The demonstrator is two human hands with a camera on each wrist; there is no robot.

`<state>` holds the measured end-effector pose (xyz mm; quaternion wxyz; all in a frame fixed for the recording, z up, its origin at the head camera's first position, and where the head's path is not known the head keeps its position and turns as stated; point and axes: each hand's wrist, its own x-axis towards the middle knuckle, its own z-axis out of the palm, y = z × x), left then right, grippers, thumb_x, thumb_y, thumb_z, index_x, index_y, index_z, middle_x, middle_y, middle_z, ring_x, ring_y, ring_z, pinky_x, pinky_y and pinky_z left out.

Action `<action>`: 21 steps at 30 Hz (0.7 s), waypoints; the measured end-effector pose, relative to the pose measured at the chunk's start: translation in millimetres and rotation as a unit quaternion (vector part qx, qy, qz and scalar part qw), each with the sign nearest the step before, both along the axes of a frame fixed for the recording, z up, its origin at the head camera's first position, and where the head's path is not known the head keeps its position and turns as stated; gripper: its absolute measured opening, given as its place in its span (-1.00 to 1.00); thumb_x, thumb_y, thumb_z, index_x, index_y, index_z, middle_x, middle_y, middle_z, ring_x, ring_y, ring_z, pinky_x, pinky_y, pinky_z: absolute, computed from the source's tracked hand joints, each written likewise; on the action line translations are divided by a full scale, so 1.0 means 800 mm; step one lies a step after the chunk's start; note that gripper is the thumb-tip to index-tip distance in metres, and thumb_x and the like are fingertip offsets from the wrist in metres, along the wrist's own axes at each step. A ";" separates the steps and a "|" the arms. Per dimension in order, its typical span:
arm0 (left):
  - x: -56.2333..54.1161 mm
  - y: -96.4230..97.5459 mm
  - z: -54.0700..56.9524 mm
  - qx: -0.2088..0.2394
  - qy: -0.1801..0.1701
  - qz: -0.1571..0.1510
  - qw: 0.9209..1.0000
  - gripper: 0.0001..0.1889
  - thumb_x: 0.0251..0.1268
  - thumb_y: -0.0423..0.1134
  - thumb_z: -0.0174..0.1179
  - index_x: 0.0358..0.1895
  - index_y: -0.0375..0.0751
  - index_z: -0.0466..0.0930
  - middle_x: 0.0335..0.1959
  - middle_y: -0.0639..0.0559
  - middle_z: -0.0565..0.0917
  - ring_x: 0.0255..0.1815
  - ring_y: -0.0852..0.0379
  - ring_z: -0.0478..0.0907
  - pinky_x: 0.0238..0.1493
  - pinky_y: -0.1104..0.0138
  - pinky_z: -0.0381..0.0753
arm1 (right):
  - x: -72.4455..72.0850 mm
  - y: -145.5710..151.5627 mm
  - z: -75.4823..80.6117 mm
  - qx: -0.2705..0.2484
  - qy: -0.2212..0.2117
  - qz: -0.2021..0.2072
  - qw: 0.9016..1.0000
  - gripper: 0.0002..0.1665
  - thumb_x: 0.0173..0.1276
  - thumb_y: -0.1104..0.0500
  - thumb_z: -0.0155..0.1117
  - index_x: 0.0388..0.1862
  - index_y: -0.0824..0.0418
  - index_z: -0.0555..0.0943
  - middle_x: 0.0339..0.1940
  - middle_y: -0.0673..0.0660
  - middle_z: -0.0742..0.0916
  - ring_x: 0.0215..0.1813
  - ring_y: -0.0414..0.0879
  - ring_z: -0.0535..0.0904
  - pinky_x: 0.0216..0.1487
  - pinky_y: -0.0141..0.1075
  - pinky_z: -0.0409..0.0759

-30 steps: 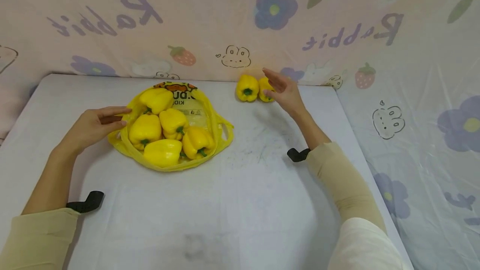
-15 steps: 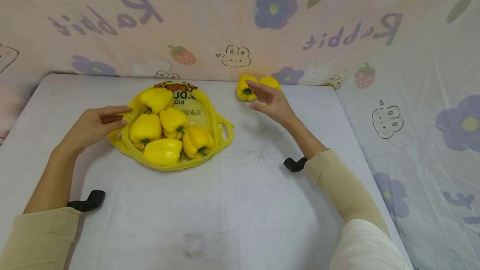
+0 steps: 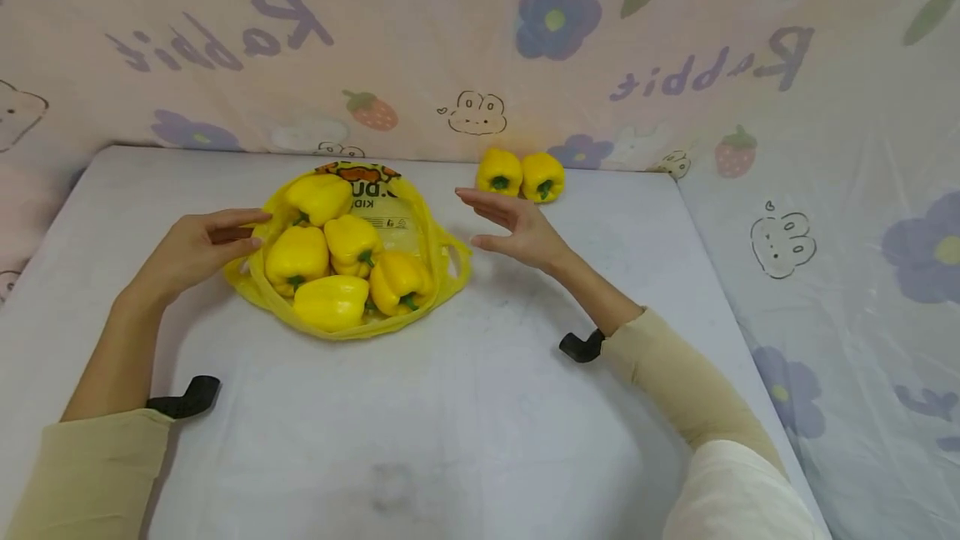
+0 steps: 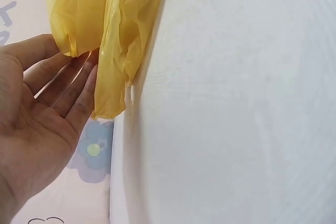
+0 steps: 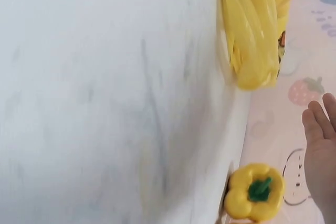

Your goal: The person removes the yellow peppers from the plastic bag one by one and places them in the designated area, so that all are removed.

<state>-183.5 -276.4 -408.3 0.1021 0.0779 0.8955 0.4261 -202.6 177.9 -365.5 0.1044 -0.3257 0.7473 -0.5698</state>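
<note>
A yellow plastic bag [image 3: 450, 255] lies spread open on the table's left half, several yellow bell peppers [image 3: 297, 257] inside it. My left hand [image 3: 197, 248] touches the bag's left rim, thumb and fingers apart; the left wrist view shows its fingers running up to the bag [image 4: 113, 66], some tips hidden by the plastic. My right hand [image 3: 521, 232] hovers between the bag and the back of the table, fingers extended and holding nothing. Just behind it, two more yellow bell peppers [image 3: 543, 178] sit side by side at the back edge.
The white-covered table [image 3: 420, 432] ends at a hanging cloth [image 3: 420, 32] printed with flowers, strawberries and rabbits. Black curved pieces [image 3: 197, 397] stick out from both wrists.
My right hand has moved left and toward me, away from the two peppers at the back, which now show fully. The left hand stays at the bag rim.
</note>
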 end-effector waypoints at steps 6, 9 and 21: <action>-0.001 0.001 0.001 -0.006 -0.003 0.010 1.000 -0.45 0.44 0.03 0.18 0.38 -0.16 0.46 0.38 -0.20 0.44 -0.03 0.62 0.36 -0.14 0.73 0.38 | 0.010 -0.024 -0.004 0.005 0.005 0.039 0.999 -0.31 0.30 0.49 0.29 0.40 0.52 0.33 0.44 0.38 0.42 0.47 0.15 0.31 0.45 -0.02 0.24; 0.000 -0.001 -0.001 -0.011 -0.011 0.012 1.000 -0.44 0.45 0.04 0.17 0.40 -0.14 0.44 0.40 -0.18 0.43 0.00 0.59 0.35 -0.14 0.74 0.37 | 0.018 -0.036 -0.004 0.012 -0.002 0.059 0.998 -0.30 0.29 0.47 0.31 0.40 0.51 0.33 0.43 0.40 0.42 0.47 0.11 0.31 0.45 -0.01 0.24; 0.002 -0.001 -0.004 0.002 -0.005 0.006 1.000 -0.46 0.45 -0.01 0.18 0.38 -0.19 0.45 0.39 -0.22 0.43 -0.03 0.66 0.35 -0.12 0.73 0.38 | 0.021 -0.061 -0.043 0.037 -0.035 0.093 0.994 -0.17 0.25 0.44 0.38 0.48 0.37 0.30 0.50 0.26 0.38 0.51 0.03 0.27 0.46 -0.12 0.24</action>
